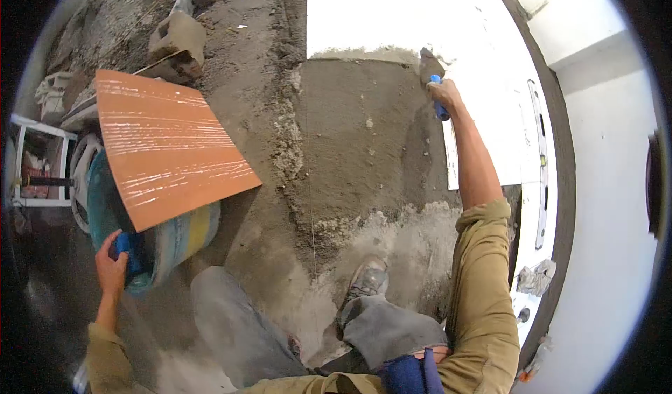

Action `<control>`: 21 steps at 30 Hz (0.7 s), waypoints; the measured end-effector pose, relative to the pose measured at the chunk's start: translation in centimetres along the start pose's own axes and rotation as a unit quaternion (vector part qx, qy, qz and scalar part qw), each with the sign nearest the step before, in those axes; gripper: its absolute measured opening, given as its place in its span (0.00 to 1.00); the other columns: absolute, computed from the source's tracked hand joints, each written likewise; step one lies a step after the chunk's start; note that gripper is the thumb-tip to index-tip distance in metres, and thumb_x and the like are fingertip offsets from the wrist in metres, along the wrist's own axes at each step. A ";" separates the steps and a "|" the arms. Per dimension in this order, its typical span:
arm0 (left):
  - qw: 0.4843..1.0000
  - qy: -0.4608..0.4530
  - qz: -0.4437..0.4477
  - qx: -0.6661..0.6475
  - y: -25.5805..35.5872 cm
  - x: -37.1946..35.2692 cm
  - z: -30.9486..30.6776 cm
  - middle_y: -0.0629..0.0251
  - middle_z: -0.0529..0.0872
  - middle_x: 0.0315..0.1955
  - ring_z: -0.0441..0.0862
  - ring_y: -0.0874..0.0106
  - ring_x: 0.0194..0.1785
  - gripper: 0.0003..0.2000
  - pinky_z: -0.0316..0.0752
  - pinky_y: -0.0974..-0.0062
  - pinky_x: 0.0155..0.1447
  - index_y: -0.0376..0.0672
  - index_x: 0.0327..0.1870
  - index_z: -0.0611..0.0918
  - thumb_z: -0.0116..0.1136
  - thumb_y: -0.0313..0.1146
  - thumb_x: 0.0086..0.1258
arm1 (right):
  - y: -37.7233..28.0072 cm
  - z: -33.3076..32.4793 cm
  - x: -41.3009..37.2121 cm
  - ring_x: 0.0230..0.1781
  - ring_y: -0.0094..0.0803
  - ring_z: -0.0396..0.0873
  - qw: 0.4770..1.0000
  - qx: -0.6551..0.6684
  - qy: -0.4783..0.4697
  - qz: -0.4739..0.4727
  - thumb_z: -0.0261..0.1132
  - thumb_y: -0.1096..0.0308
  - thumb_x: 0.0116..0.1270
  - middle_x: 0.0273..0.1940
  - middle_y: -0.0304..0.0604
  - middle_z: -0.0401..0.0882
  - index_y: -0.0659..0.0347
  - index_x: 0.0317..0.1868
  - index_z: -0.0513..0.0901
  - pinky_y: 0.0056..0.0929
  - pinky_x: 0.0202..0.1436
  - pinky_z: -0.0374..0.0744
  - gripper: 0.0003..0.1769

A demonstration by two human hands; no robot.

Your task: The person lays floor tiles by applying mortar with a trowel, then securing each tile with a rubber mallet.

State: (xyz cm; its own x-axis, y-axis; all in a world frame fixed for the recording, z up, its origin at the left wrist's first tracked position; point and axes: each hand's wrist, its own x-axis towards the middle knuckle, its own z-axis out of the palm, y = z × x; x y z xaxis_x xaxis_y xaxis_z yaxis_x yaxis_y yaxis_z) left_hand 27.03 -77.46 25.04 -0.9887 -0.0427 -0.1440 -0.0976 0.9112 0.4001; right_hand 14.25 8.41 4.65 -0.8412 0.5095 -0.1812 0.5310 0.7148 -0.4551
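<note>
My right hand (pixel 448 94) is closed around the blue handle of a trowel (pixel 431 65), whose blade touches the edge of the white tile (pixel 392 16) beside a bed of wet mortar (pixel 364 121). At the left, my left hand (pixel 112 264) grips a blue handle (pixel 124 243) at the rim of a teal bucket (pixel 203 229). What that handle belongs to is hard to make out. An orange-backed tile (pixel 171 149) leans across the top of the bucket, just above my left hand.
A spirit level (pixel 539 163) lies on the white tiles at the right, near the wall (pixel 609 184). Broken blocks (pixel 178 40) and rubble are at the upper left. A taut string (pixel 311 219) runs along the mortar's left side. My shoe (pixel 367 278) stands below the mortar.
</note>
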 end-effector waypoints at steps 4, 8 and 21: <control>0.999 -0.010 0.006 -0.034 1.5 -0.2 0.1 0.59 0.84 0.40 0.82 0.71 0.42 0.25 0.75 0.74 0.50 0.39 0.56 0.79 0.53 0.21 0.52 | -2.9 5.5 1.0 0.21 0.30 0.77 0.970 -0.076 -0.036 -0.229 0.65 0.55 0.61 0.23 0.41 0.79 0.65 0.31 0.83 0.32 0.24 0.75 0.18; 0.999 -0.034 -0.018 -0.006 3.7 -0.5 -0.5 0.60 0.84 0.35 0.80 0.74 0.36 0.25 0.75 0.75 0.44 0.41 0.55 0.80 0.54 0.23 0.51 | -8.4 3.1 -2.2 0.21 0.32 0.78 0.996 0.033 -0.067 -0.058 0.63 0.55 0.65 0.25 0.46 0.79 0.68 0.37 0.82 0.34 0.27 0.78 0.20; 0.999 -0.029 -0.036 -0.008 3.0 -0.5 -0.6 0.63 0.83 0.34 0.77 0.76 0.33 0.23 0.74 0.77 0.42 0.43 0.54 0.81 0.55 0.24 0.52 | -14.0 8.5 -2.5 0.36 0.47 0.84 0.989 0.014 -0.108 -0.098 0.61 0.52 0.62 0.36 0.58 0.84 0.68 0.34 0.82 0.42 0.40 0.81 0.23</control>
State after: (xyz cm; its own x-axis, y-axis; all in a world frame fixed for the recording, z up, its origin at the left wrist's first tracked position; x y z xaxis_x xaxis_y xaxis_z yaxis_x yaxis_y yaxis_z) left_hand 27.16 -75.00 26.88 -0.9706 -0.0844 -0.2252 -0.1712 0.9002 0.4005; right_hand 8.10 -6.92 4.09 -0.9312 0.2460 -0.2689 0.3557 0.7748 -0.5227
